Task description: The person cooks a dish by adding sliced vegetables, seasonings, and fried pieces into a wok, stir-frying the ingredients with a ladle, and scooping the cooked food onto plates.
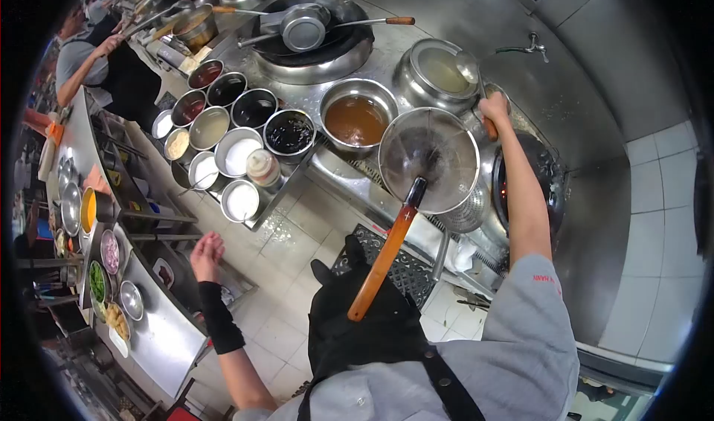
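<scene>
My right hand [494, 107] is closed around the handle of a metal ladle [467, 67], whose bowl lies over the rim of a lidded-looking steel pot [433, 68] with cloudy liquid. My left hand [207, 257] hangs over the floor, fingers loosely curled but apart, with nothing in it. A round mesh strainer [429, 153] with a wooden handle sits in front of me, beside a steel pot of brown liquid [357, 120]. Right of the strainer is a dark wok [529, 187] with an orange glow at its edge.
Steel containers of sauces and powders [242, 153] stand left of the stove. Behind them, a large wok [312, 42] holds strainers and a ladle. Another person [111, 64] works at the upper left. A counter [160, 324] with food bowls runs along the left.
</scene>
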Demonstrator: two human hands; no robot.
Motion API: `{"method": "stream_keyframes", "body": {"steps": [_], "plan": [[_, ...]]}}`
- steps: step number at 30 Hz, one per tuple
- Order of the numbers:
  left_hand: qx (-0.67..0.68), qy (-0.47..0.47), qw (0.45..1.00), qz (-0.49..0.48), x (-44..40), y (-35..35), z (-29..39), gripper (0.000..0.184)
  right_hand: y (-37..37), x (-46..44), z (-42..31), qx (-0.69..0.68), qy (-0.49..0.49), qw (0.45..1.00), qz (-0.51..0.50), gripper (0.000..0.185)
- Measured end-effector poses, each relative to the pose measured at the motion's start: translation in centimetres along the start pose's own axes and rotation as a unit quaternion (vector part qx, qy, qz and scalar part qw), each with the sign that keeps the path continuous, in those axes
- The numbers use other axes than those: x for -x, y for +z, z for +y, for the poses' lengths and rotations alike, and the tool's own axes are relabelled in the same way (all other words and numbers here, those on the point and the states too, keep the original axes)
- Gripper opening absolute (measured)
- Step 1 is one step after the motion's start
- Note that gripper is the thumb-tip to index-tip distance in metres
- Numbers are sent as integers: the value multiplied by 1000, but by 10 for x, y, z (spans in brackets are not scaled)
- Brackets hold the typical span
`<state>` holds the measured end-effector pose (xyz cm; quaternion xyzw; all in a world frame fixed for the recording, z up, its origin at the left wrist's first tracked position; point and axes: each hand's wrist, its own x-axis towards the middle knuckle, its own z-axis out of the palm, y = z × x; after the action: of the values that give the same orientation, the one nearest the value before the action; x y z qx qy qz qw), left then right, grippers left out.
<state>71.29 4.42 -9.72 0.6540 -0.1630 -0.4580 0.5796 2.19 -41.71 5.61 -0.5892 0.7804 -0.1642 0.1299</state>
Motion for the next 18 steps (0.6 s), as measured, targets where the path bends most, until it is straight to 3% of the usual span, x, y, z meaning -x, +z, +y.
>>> {"method": "stream_keyframes", "body": {"steps": [1, 2, 3, 4, 7, 9, 10, 11, 12, 13, 15, 16, 18], "plan": [[7, 4, 1000, 14, -12, 10, 14, 34, 15, -33, 10, -195, 5, 975, -103, 16], [3, 5, 1000, 8, -21, 21, 27, 35, 36, -69, 34, -380, 14, 902, -203, 15], [0, 7, 1000, 1, -32, 33, 40, 36, 49, -92, 51, -547, 25, 785, -289, 14], [-19, 0, 1000, 13, -44, 47, 51, 37, 41, -59, 29, -813, 73, 546, -187, 15], [-27, -37, 998, 30, -98, 64, 56, 33, 36, -95, 49, -773, 164, 535, -299, 17], [-33, -50, 997, 49, -129, 72, 55, 30, 29, -88, 56, -600, 150, 732, -288, 16], [-60, -46, 996, 35, -151, 63, 44, 25, 21, -65, 41, -398, 92, 885, -223, 13], [-52, -50, 997, 33, -158, 69, 43, 22, 16, -45, 31, -167, 27, 975, -143, 11], [-43, -54, 997, 32, -163, 77, 44, 19, 19, -38, 34, -194, 59, 976, -74, 9], [-35, -56, 997, 28, -166, 85, 46, 17, 12, -41, 38, -310, 84, 943, -84, 8], [-25, -56, 997, 55, -173, 94, 39, 13, -6, -45, 54, -530, 133, 832, -92, 12], [-34, -59, 996, 57, -182, 88, 34, 12, -17, -47, 60, -624, 157, 756, -124, 4], [-33, -92, 993, 61, -179, 100, 43, 12, -25, -53, 77, -692, 162, 680, -178, 5]]}}
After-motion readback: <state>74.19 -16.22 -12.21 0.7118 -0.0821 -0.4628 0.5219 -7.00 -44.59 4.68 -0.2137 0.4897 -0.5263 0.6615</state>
